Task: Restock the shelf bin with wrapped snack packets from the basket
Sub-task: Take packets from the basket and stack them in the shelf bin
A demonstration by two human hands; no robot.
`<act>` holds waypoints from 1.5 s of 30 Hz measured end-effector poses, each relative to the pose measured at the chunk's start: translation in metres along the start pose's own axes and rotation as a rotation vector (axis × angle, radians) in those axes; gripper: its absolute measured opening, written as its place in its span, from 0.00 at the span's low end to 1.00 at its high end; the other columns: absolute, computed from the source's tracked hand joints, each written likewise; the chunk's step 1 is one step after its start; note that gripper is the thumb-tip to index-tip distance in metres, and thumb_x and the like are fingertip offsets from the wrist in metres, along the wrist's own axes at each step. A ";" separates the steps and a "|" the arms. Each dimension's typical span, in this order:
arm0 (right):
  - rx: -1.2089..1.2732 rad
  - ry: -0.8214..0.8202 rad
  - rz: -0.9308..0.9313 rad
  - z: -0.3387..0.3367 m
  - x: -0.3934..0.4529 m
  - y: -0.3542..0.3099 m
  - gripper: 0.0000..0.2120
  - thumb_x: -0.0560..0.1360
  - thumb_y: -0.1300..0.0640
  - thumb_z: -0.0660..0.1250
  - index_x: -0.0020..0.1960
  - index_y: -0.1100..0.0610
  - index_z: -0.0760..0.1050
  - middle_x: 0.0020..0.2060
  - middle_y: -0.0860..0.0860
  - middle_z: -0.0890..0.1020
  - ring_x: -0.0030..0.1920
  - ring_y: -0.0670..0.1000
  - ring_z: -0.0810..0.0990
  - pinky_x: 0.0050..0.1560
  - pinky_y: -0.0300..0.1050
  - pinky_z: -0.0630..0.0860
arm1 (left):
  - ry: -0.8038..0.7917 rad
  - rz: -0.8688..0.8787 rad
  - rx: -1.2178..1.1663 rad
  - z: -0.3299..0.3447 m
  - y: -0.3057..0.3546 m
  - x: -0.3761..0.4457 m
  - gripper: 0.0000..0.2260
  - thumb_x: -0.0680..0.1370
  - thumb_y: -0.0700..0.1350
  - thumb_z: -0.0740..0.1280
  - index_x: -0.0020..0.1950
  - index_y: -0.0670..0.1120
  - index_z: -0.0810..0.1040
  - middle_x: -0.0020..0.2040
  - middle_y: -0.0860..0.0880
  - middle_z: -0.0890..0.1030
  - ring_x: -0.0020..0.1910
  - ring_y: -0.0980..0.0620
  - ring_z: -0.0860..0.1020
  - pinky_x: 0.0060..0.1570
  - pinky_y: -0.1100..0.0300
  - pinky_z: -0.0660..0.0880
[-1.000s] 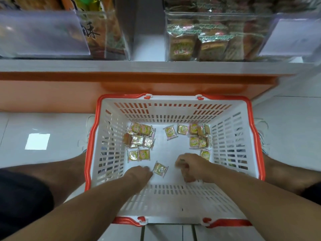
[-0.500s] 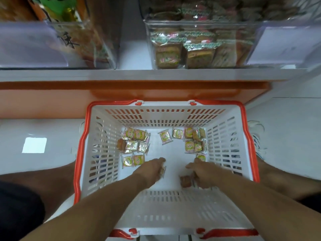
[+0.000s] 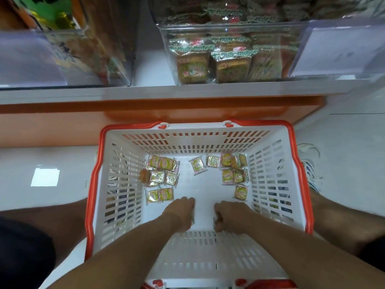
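**Head view: both hands low in the basket among the snack packets**

Head camera looks down into a white slotted plastic basket with an orange rim standing on the pale floor before an orange-fronted shelf. Small yellow-green wrapped snack packets lie scattered over the basket floor in a left cluster, a few in the middle and a right cluster. The left hand sits near the front of the basket, fingers curled down, and a thin packet edge shows at its inner side; whether it grips that packet I cannot tell. The right hand lies just beside it, fingers curled under; what they hold is hidden. On the shelf above stands a clear plastic shelf bin already holding larger wrapped packets.
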State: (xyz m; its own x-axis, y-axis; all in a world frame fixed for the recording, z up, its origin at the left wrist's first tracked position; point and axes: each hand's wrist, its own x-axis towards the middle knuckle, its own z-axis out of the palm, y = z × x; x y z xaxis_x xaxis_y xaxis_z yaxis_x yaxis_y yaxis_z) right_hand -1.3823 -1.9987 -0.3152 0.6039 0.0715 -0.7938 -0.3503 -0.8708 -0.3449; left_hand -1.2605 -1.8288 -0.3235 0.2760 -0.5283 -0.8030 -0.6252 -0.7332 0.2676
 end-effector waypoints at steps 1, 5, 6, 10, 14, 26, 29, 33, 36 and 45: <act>0.047 -0.016 0.014 -0.001 0.000 0.000 0.11 0.74 0.53 0.65 0.54 0.55 0.73 0.55 0.54 0.81 0.51 0.58 0.81 0.49 0.50 0.76 | -0.012 -0.010 -0.050 0.001 -0.001 0.000 0.13 0.77 0.42 0.67 0.61 0.47 0.73 0.61 0.44 0.77 0.60 0.44 0.77 0.58 0.51 0.77; 0.048 -0.007 0.021 0.001 0.000 0.004 0.16 0.75 0.59 0.65 0.62 0.50 0.76 0.58 0.51 0.81 0.56 0.54 0.80 0.51 0.46 0.74 | -0.002 -0.045 -0.290 0.002 -0.004 -0.004 0.02 0.77 0.42 0.64 0.46 0.50 0.74 0.54 0.48 0.84 0.53 0.47 0.82 0.53 0.52 0.80; 0.042 0.007 0.020 0.002 -0.001 0.003 0.17 0.75 0.59 0.65 0.62 0.49 0.77 0.58 0.50 0.81 0.56 0.54 0.80 0.53 0.45 0.75 | 0.002 -0.061 -0.383 -0.001 -0.005 -0.006 0.02 0.76 0.42 0.64 0.46 0.48 0.76 0.52 0.48 0.85 0.51 0.47 0.83 0.53 0.52 0.81; 0.129 0.050 0.041 -0.012 -0.007 -0.007 0.15 0.73 0.64 0.66 0.57 0.53 0.81 0.55 0.51 0.82 0.53 0.53 0.82 0.49 0.42 0.76 | -0.001 -0.180 -0.889 -0.032 -0.004 -0.015 0.03 0.74 0.38 0.67 0.46 0.43 0.75 0.39 0.41 0.81 0.32 0.46 0.80 0.31 0.58 0.77; 0.283 0.080 -0.004 -0.070 -0.024 -0.030 0.19 0.71 0.72 0.63 0.57 0.57 0.81 0.52 0.53 0.84 0.53 0.54 0.84 0.42 0.43 0.79 | -0.003 -0.235 -1.149 -0.077 -0.006 -0.033 0.07 0.82 0.35 0.60 0.51 0.46 0.74 0.38 0.42 0.78 0.25 0.51 0.75 0.25 0.59 0.78; 0.675 0.918 -0.397 -0.265 -0.225 -0.123 0.15 0.69 0.61 0.80 0.48 0.46 0.80 0.40 0.48 0.87 0.37 0.51 0.84 0.34 0.45 0.81 | -0.094 0.206 -1.456 -0.263 0.060 -0.206 0.13 0.84 0.37 0.59 0.66 0.39 0.78 0.53 0.39 0.84 0.49 0.42 0.85 0.45 0.50 0.85; 0.775 1.084 -0.454 -0.284 -0.249 -0.131 0.13 0.72 0.59 0.78 0.51 0.48 0.78 0.45 0.50 0.86 0.43 0.52 0.84 0.41 0.51 0.80 | -0.014 0.282 -1.587 -0.294 0.081 -0.249 0.11 0.83 0.42 0.63 0.57 0.38 0.82 0.50 0.40 0.85 0.46 0.45 0.86 0.47 0.49 0.85; 0.659 1.267 -0.510 -0.295 -0.255 -0.137 0.15 0.73 0.58 0.77 0.53 0.42 0.77 0.48 0.44 0.83 0.49 0.44 0.82 0.49 0.43 0.79 | -0.098 0.366 -1.676 -0.306 0.091 -0.282 0.24 0.79 0.61 0.67 0.43 0.39 0.83 0.43 0.39 0.82 0.46 0.40 0.86 0.46 0.44 0.85; 0.489 1.395 -0.620 -0.292 -0.249 -0.138 0.20 0.73 0.63 0.76 0.55 0.42 0.77 0.53 0.42 0.79 0.53 0.45 0.81 0.50 0.34 0.76 | -0.180 0.440 -1.710 -0.303 0.084 -0.278 0.36 0.74 0.70 0.68 0.53 0.34 0.84 0.53 0.37 0.83 0.54 0.36 0.84 0.46 0.47 0.84; 0.378 1.335 -0.734 -0.294 -0.239 -0.138 0.21 0.74 0.66 0.72 0.59 0.44 0.75 0.61 0.42 0.74 0.64 0.47 0.76 0.58 0.35 0.73 | -0.297 0.645 -1.767 -0.312 0.090 -0.261 0.29 0.78 0.59 0.71 0.69 0.39 0.79 0.69 0.35 0.77 0.69 0.36 0.72 0.54 0.47 0.82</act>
State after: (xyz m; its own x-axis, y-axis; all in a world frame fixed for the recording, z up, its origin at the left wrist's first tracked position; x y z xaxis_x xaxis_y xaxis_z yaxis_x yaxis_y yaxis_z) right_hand -1.2674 -2.0382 0.0691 0.8171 -0.2352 0.5263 0.2642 -0.6586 -0.7046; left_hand -1.1603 -1.8906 0.0762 0.1014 -0.9218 -0.3741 0.8404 -0.1219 0.5281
